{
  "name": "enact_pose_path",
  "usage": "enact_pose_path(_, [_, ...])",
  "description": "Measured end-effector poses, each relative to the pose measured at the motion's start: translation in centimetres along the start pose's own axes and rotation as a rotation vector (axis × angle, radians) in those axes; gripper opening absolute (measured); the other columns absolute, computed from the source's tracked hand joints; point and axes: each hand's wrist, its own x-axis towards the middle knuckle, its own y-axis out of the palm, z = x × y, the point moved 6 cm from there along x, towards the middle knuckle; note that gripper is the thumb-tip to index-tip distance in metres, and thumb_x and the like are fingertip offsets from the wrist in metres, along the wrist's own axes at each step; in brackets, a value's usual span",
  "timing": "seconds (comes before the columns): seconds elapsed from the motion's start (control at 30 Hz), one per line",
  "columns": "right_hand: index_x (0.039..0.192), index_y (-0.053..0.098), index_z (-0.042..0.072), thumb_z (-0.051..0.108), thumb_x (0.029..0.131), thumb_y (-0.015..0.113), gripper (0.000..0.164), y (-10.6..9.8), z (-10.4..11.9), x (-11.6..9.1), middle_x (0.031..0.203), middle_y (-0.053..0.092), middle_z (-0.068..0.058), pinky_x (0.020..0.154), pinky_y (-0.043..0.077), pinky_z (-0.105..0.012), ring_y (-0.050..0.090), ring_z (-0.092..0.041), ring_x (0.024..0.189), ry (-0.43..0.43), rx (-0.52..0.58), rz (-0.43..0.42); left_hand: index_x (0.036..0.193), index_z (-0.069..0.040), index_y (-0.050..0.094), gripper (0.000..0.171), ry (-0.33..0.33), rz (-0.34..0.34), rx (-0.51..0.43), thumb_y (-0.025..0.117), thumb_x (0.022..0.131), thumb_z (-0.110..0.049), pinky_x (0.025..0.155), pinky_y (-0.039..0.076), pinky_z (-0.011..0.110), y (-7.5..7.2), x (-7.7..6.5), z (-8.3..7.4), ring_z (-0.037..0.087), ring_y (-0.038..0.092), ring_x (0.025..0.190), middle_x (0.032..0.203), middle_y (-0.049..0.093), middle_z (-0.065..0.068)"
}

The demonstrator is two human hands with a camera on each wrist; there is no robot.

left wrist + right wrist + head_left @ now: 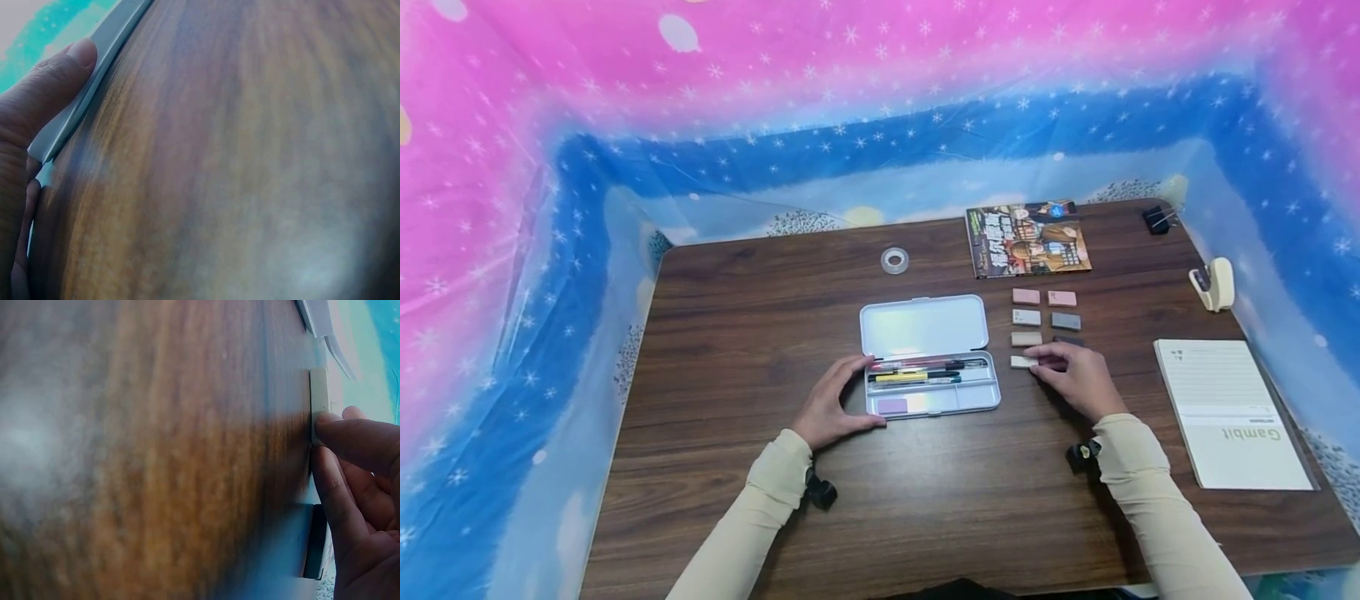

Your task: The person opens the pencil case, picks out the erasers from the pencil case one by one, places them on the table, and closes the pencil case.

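Observation:
A white pencil case (pixel 922 327) lies on the table with its lid folded back. Several pens (pixel 913 377) lie in its rear compartment, and a purple eraser (pixel 892 406) sits at the front left. My left hand (pixel 835 406) holds the case by its left end, thumb at the front corner and fingers at the back; the left wrist view shows the thumb (pixel 62 72) against its side. To the right of the case, my right hand (pixel 1075 379) pinches a white eraser (pixel 1020 362) between thumb and finger, seen edge-on in the right wrist view.
Beyond the right hand, several erasers (pixel 1026 317) stand in two columns, a dark one partly hidden by the hand. A tape roll (pixel 895 261) and a comic book (pixel 1028 239) lie farther back. On the right are a notepad (pixel 1232 408), a stapler (pixel 1217 285) and a binder clip (pixel 1157 220).

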Motion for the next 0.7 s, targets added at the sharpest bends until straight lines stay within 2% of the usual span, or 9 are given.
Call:
enact_pose_path(0.23, [0.113, 0.081, 0.009, 0.002, 0.093, 0.080, 0.021, -0.1, 0.1, -0.1, 0.105, 0.079, -0.012, 0.077, 0.058, -0.022, 0.077, -0.027, 0.093, 0.014, 0.001, 0.012, 0.156, -0.010, 0.049, 0.102, -0.017, 0.009, 0.000, 0.102, 0.071, -0.027, 0.120, 0.039, 0.050, 0.0, -0.1, 0.2, 0.031, 0.050, 0.141, 0.151, 0.053, 0.016])
enact_pose_path(0.37, [0.114, 0.081, 0.010, 0.005, 0.093, 0.081, 0.022, -0.5, 0.9, -0.3, 0.107, 0.079, -0.011, 0.078, 0.059, -0.028, 0.076, -0.027, 0.094, -0.004, -0.015, -0.016, 0.155, -0.009, 0.049, 0.101, -0.018, 0.016, 0.002, 0.102, 0.071, -0.028, 0.120, 0.039, 0.049, 0.1, -0.1, 0.2, 0.031, 0.050, 0.141, 0.152, 0.052, 0.016])
enact_pose_path(0.47, [0.114, 0.080, 0.012, 0.005, 0.093, 0.081, 0.022, -0.4, 2.8, -0.4, 0.112, 0.078, -0.009, 0.081, 0.061, -0.037, 0.075, -0.025, 0.096, -0.037, -0.006, -0.031, 0.155, -0.009, 0.049, 0.101, -0.028, 0.020, -0.004, 0.101, 0.071, -0.027, 0.120, 0.039, 0.049, 0.1, 0.0, 0.1, 0.031, 0.049, 0.141, 0.152, 0.052, 0.016])
enact_pose_path(0.57, [0.115, 0.080, 0.011, 0.002, 0.092, 0.082, 0.024, 0.5, 5.7, -0.4, 0.113, 0.078, -0.007, 0.081, 0.061, -0.043, 0.074, -0.023, 0.095, -0.102, 0.032, -0.008, 0.155, -0.009, 0.049, 0.101, -0.033, 0.021, -0.009, 0.101, 0.071, -0.026, 0.120, 0.038, 0.050, 0.0, 0.0, 0.2, 0.031, 0.049, 0.142, 0.152, 0.052, 0.016])
enact_pose_path(0.7, [0.114, 0.080, 0.012, 0.001, 0.090, 0.082, 0.026, 3.0, 9.5, -0.3, 0.111, 0.078, -0.005, 0.081, 0.063, -0.040, 0.074, -0.018, 0.093, -0.195, 0.098, 0.066, 0.155, -0.008, 0.049, 0.101, -0.019, 0.014, -0.003, 0.102, 0.071, -0.026, 0.120, 0.039, 0.050, 0.1, 0.0, 0.3, 0.031, 0.050, 0.141, 0.151, 0.053, 0.015])
